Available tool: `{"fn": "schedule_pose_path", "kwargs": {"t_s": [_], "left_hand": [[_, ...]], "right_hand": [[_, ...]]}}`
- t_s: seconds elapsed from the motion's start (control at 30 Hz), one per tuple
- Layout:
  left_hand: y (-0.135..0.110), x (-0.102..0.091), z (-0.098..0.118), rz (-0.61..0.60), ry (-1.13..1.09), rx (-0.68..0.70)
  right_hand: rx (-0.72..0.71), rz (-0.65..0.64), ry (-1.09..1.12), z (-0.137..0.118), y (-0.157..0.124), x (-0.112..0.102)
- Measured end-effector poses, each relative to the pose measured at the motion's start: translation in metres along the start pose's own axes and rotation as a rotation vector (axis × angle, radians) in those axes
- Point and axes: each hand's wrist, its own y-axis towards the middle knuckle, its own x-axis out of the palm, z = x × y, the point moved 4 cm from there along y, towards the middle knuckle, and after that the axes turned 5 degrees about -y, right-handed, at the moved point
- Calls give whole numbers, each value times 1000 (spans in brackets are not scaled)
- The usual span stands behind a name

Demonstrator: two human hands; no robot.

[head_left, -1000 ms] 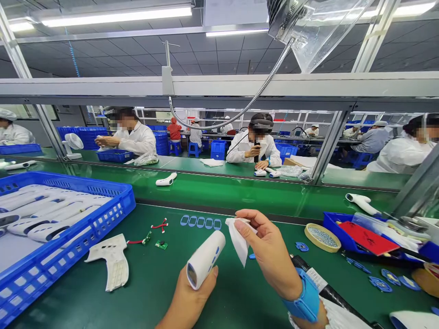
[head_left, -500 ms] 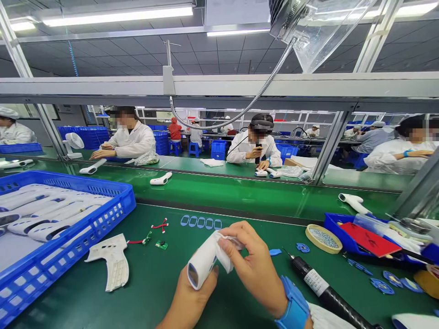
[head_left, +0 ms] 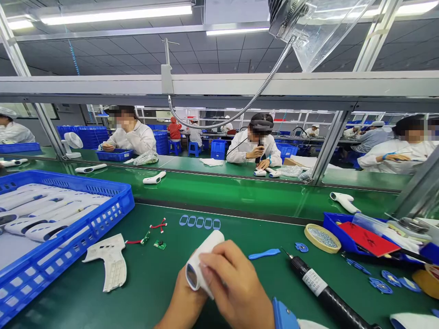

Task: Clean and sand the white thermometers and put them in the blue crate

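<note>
A white gun-shaped forehead thermometer (head_left: 211, 242) is held above the green bench, its dark oval end tilted down toward me. Beneath it, my left hand (head_left: 187, 292) is closed around the handle. My right hand (head_left: 235, 283) lies over the thermometer's side with its fingers pinched together on a white cloth (head_left: 207, 289). Only a sliver of that cloth shows below the fingers. To the left rests a white half shell (head_left: 113, 262), with a small green circuit board (head_left: 159, 245) near it. Right of the hands lie a blue pry tool (head_left: 264, 254) and a black electric screwdriver (head_left: 318, 285).
A blue crate (head_left: 118, 201) of white housings stands at left. Blue oval rings (head_left: 200, 222) lie ahead. A round tray (head_left: 322, 238) of screws and a blue parts bin (head_left: 331, 220) sit at right. Thermometers (head_left: 154, 177) ride on the green conveyor (head_left: 233, 194); co-workers sit beyond.
My right hand has moved left and down with the cloth, from the thermometer's far end to its front. More of the blue pry tool shows. Thermometers on the conveyor have shifted left.
</note>
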Motion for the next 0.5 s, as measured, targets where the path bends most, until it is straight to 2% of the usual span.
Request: {"fn": "schedule_pose_path", "kwargs": {"t_s": [0.07,0.2,0.4,0.5], "left_hand": [[1,-1,0,13,14,-2],[-1,-1,5,55,103,-52],[0,0,8,-2,22,2],[-2,-1,6,95,58,-46]], "right_hand": [[8,-7,18,1,1,0],[139,45,-20,11,4,-6],[54,0,79,1,-3,3],[172,59,125,19,1,-2]]}}
